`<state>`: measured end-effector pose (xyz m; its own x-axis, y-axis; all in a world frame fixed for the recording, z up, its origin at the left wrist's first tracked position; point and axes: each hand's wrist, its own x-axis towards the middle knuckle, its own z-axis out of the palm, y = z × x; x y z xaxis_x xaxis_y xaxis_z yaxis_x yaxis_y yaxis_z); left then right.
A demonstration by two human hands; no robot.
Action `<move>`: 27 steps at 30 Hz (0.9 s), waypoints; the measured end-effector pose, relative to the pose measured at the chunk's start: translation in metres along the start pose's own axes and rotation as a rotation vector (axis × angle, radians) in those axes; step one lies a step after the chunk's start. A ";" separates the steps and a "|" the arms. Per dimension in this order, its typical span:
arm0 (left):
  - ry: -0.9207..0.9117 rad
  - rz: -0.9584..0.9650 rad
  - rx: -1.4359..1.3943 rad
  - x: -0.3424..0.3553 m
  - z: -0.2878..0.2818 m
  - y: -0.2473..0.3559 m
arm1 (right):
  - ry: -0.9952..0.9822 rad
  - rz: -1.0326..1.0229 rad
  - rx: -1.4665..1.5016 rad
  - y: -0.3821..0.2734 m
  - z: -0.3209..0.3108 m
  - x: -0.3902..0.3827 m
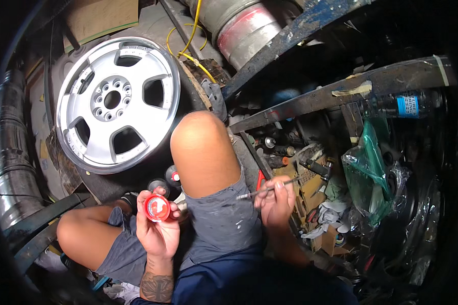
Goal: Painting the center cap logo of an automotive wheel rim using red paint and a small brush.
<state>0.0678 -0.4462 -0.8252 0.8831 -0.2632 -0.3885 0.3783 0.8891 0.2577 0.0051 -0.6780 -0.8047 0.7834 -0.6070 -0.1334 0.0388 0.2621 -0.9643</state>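
In my left hand (pixel 158 234) is a small red round container (pixel 157 207) with white and red in it, gripped by curled fingers and thumb. My right hand (pixel 275 203) pinches a thin dark brush (pixel 262 190), held sideways over my right thigh with its left tip near the grey shorts. A silver five-spoke wheel (pixel 142 119) lies face up beyond my knees, at the upper left. Small dark containers (pixel 158 187), one with a red part, stand behind the red container, partly hidden by my left hand and leg.
Stacked metal rims (pixel 12 147) line the left edge; more (pixel 244 35) sit at the top behind a yellow hose (pixel 206 70). Dark metal beams (pixel 310 104) cross the right. Below them are cardboard (pixel 300 188), tools (pixel 318 170), green plastic (pixel 369 173) and a bottle (pixel 407 107).
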 end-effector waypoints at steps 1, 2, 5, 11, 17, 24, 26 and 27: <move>-0.013 0.009 0.002 0.000 0.000 0.001 | 0.001 -0.001 0.010 0.009 -0.010 0.005; -0.039 0.020 0.045 -0.001 0.000 0.001 | 0.069 -0.032 -0.055 0.016 -0.022 0.010; -0.052 -0.009 0.036 -0.002 0.002 -0.001 | 0.131 -0.130 -0.189 0.021 -0.036 0.014; -0.056 -0.077 0.020 -0.004 0.004 -0.007 | -0.011 0.218 0.269 -0.002 -0.005 -0.007; -0.124 -0.152 -0.003 -0.002 0.010 -0.010 | 0.164 0.418 0.523 0.024 -0.029 0.004; -0.262 -0.200 -0.130 0.004 0.017 0.001 | 0.174 0.193 -0.153 0.110 -0.094 0.042; -0.305 -0.192 -0.083 0.008 0.024 0.000 | 0.227 0.002 -0.296 0.140 -0.129 0.057; -0.323 -0.185 -0.056 0.011 0.030 -0.001 | 0.287 -0.084 -0.386 0.147 -0.144 0.064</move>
<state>0.0850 -0.4610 -0.8035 0.8466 -0.5180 -0.1221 0.5319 0.8321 0.1571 -0.0280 -0.7863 -0.9880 0.5829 -0.8105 -0.0567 -0.1809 -0.0614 -0.9816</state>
